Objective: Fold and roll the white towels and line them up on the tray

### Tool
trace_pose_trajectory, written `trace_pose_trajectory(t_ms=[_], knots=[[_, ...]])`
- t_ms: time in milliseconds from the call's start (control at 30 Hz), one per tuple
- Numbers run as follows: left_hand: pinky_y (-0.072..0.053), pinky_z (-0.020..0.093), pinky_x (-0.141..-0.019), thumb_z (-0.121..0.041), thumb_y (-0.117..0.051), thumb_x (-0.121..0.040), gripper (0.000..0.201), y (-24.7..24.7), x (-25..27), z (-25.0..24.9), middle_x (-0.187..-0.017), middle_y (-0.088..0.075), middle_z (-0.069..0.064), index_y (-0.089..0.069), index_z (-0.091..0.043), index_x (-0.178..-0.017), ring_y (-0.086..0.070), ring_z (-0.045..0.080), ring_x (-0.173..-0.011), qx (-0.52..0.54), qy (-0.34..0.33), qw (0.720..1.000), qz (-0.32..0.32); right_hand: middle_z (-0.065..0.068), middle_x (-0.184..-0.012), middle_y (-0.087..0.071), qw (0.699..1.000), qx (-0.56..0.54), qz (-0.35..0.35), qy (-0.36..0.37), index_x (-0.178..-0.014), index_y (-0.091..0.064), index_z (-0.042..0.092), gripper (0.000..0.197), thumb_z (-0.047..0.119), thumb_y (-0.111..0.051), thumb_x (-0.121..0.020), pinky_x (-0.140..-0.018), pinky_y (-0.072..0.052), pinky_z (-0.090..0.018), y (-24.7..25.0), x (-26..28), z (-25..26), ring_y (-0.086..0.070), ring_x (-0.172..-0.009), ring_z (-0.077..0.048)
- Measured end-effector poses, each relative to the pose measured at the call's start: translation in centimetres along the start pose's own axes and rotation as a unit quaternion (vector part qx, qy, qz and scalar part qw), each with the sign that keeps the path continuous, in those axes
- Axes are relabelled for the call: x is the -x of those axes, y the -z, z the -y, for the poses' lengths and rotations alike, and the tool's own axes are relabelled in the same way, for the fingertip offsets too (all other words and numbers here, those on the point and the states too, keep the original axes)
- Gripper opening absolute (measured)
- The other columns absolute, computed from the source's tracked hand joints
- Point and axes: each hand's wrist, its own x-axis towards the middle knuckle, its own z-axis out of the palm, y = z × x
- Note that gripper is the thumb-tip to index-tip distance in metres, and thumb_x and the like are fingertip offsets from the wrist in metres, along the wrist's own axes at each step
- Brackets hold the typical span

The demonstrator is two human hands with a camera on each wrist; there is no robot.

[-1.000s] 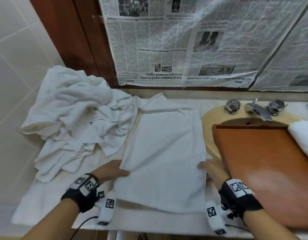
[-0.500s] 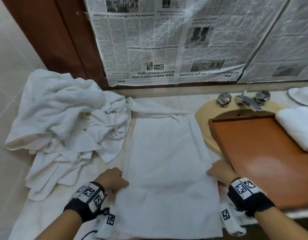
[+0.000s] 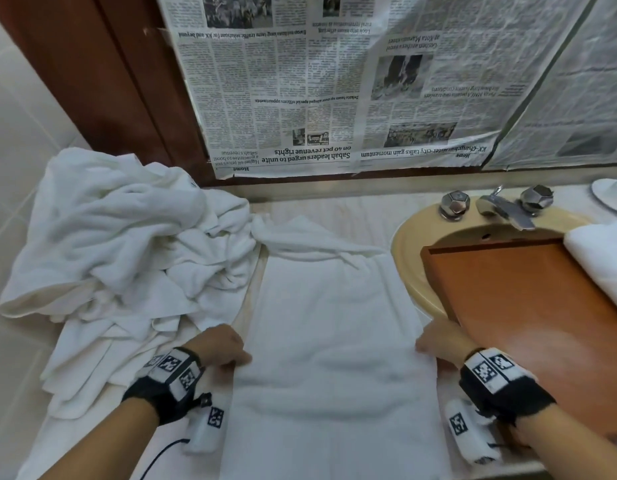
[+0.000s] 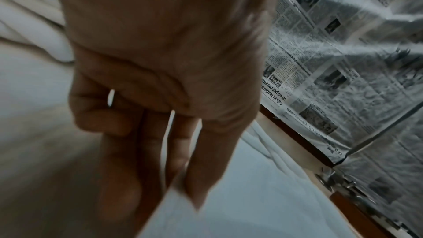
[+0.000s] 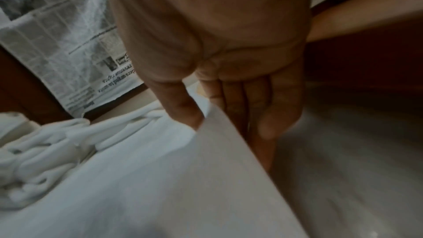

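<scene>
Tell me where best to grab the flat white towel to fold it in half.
Probably pinch the flat towel at both long side edges, left hand from the left, right hand from the right; it lies flat, long edges free.

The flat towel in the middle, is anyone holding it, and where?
Yes. The left hand pinches the flat towel at its left edge, the right hand at its right edge.

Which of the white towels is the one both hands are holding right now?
The flat towel spread in the middle of the counter: the left hand and right hand pinch its side edges. The crumpled pile and the folded towel lie untouched.
</scene>
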Motion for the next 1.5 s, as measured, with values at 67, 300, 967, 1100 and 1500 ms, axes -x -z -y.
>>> trace_pose_trajectory(t_ms=[67, 300, 967, 1100, 1500], knots=[[-0.028, 0.02, -0.048, -0.029, -0.075, -0.077, 0.045, 0.1, 0.4, 0.3, -0.054, -0.043, -0.004, -0.039, -0.02, -0.051, -0.039, 0.009, -0.048, 0.036, 0.015, 0.999, 0.038, -0.002, -0.065, -0.048, 0.999, -0.042, -0.011, -0.006, -0.065, -0.046, 0.011, 0.028, 0.016, -0.066, -0.083, -0.049, -0.034, -0.023, 0.2, -0.2, -0.3, -0.045, -0.054, -0.015], [-0.046, 0.027, -0.079, -0.056, -0.06, -0.081, 0.052, -1.6, -1.8, -3.6, -0.111, -0.06, 0.004, -0.057, -0.014, -0.111, -0.058, 0.02, -0.1, -0.025, 0.028, 0.994, -0.104, -0.008, -0.11, -0.059, 0.995, -0.035, -0.088, -0.011, -0.119, -0.053, 0.004, 0.044, 0.034, -0.063, -0.088, -0.069, -0.041, -0.027, -1.5, -0.4, 1.4, -0.054, -0.086, -0.022], [-0.047, 0.032, -0.087, -0.05, -0.056, -0.089, 0.054, -1.0, -0.3, -2.3, -0.115, -0.063, 0.014, -0.06, -0.002, -0.112, -0.059, 0.029, -0.111, -0.002, 0.017, 0.996, -0.086, -0.011, -0.102, -0.053, 0.996, -0.036, -0.063, -0.056, -0.104, -0.05, 0.006, 0.021, 0.021, -0.053, -0.089, -0.069, -0.04, -0.027, -2.7, 2.3, 1.7, -0.053, -0.088, -0.028], [-0.042, 0.028, -0.072, -0.039, -0.053, -0.091, 0.035, -1.5, -0.4, -2.2, -0.081, -0.058, 0.006, -0.046, -0.015, -0.065, -0.062, 0.028, -0.095, 0.009, 0.011, 0.988, -0.151, -0.009, -0.112, -0.058, 0.998, -0.005, -0.055, -0.042, -0.11, -0.054, 0.007, 0.029, 0.027, -0.052, -0.089, -0.067, -0.039, -0.027, -3.0, 1.6, 1.4, -0.056, -0.091, -0.027], [-0.046, 0.026, -0.071, -0.047, -0.064, -0.083, 0.033, -1.7, -0.2, -1.9, -0.081, -0.062, -0.001, -0.053, -0.019, -0.07, -0.061, 0.02, -0.083, 0.032, 0.028, 0.989, -0.144, -0.001, -0.086, -0.052, 0.99, 0.142, 0.0, 0.009, -0.097, -0.052, 0.009, 0.016, 0.019, -0.047, -0.086, -0.061, -0.042, -0.023, -1.0, 2.2, 3.2, -0.056, -0.084, -0.021]])
